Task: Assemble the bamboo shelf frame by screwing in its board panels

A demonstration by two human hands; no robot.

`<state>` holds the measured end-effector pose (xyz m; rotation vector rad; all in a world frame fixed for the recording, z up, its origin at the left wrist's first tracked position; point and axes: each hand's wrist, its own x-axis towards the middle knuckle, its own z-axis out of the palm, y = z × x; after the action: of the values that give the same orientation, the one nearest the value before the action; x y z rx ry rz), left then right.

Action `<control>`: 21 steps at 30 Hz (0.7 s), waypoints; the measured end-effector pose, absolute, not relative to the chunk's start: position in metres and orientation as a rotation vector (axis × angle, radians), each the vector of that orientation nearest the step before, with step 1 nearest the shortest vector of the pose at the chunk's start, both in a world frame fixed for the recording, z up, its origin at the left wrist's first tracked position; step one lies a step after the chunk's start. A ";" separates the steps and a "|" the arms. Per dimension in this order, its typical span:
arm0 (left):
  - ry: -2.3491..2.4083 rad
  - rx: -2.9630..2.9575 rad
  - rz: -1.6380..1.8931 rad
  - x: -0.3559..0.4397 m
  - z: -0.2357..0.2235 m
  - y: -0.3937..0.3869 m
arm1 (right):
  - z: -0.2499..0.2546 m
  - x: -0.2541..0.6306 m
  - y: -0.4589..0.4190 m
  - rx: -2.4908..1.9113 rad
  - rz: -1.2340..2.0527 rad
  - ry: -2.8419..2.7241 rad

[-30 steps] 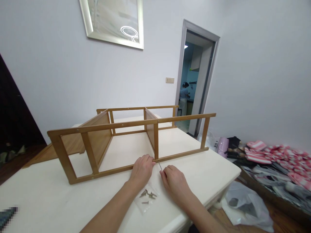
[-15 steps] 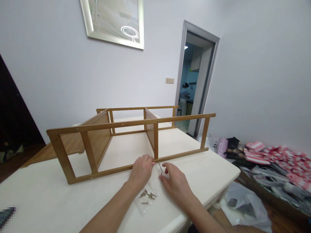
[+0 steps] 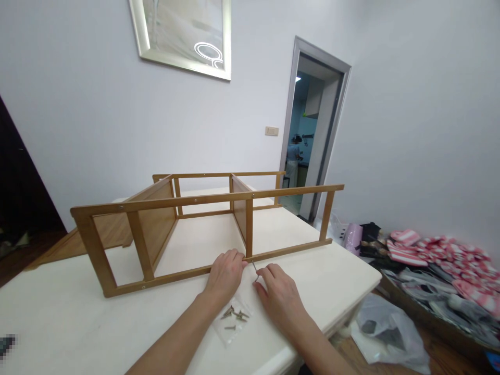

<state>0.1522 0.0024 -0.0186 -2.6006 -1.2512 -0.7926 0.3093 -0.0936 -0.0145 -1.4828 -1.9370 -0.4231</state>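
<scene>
A wooden shelf frame (image 3: 249, 226) lies on its side across the white table (image 3: 312, 276). My left hand (image 3: 224, 273) is closed on its near lower rail, close to where a crosspiece meets it. Just right of that joint, a thin bent hex key (image 3: 254, 268) reaches the rail with its upper end. My right hand (image 3: 279, 291) has thumb and fingers closed about the key's lower end. Between my forearms lies a clear plastic bag (image 3: 228, 338) with several screws (image 3: 239, 314) in or on it.
A loose wooden panel (image 3: 94, 239) lies at the table's left. On the floor to the right are a plastic bag (image 3: 390, 333) and a pile of pink striped cloth (image 3: 449, 260). A person (image 3: 292, 156) stands beyond the doorway (image 3: 346, 104).
My right fingers have closed in on the hex key, whose lower end has swung slightly. My left hand keeps its place on the rail. The view has shifted a little.
</scene>
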 end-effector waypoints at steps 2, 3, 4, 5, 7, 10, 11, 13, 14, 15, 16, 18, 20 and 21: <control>-1.253 -2.600 -0.794 0.152 -0.018 0.002 | -0.015 0.309 -0.093 -1.469 -0.426 -1.910; -1.253 -2.599 -0.795 0.152 -0.017 0.001 | -0.015 0.308 -0.092 -1.466 -0.419 -1.894; -1.253 -2.600 -0.795 0.152 -0.017 0.001 | -0.015 0.308 -0.091 -1.470 -0.401 -1.873; -1.252 -2.601 -0.795 0.152 -0.017 0.001 | -0.015 0.308 -0.090 -1.482 -0.368 -1.852; -1.248 -2.604 -0.794 0.152 -0.016 0.001 | -0.014 0.309 -0.089 -1.531 -0.251 -1.802; -1.240 -2.608 -0.792 0.152 -0.016 0.001 | -0.009 0.312 -0.086 -1.597 0.017 -1.710; -1.238 -2.607 -0.793 0.152 -0.016 0.001 | -0.007 0.313 -0.084 -1.603 0.099 -1.684; -1.235 -2.604 -0.796 0.152 -0.016 0.000 | -0.005 0.316 -0.083 -1.602 0.208 -1.648; -1.234 -2.600 -0.799 0.152 -0.016 0.000 | -0.006 0.317 -0.082 -1.599 0.228 -1.636; -1.233 -2.597 -0.801 0.152 -0.016 0.001 | -0.006 0.317 -0.082 -1.591 0.228 -1.630; -1.232 -2.593 -0.803 0.152 -0.016 0.001 | -0.008 0.318 -0.082 -1.579 0.207 -1.628; -1.231 -2.586 -0.806 0.152 -0.018 0.002 | -0.010 0.317 -0.085 -1.537 0.111 -1.646; -1.229 -2.580 -0.809 0.152 -0.019 0.003 | -0.013 0.316 -0.088 -1.477 -0.020 -1.702; -1.229 -2.577 -0.811 0.152 -0.020 0.003 | -0.013 0.315 -0.090 -1.448 -0.085 -1.736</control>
<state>0.1524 0.0031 -0.0199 -2.5771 -1.2289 -0.8111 0.3150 -0.0899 -0.0133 -1.4482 -1.7360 -0.0851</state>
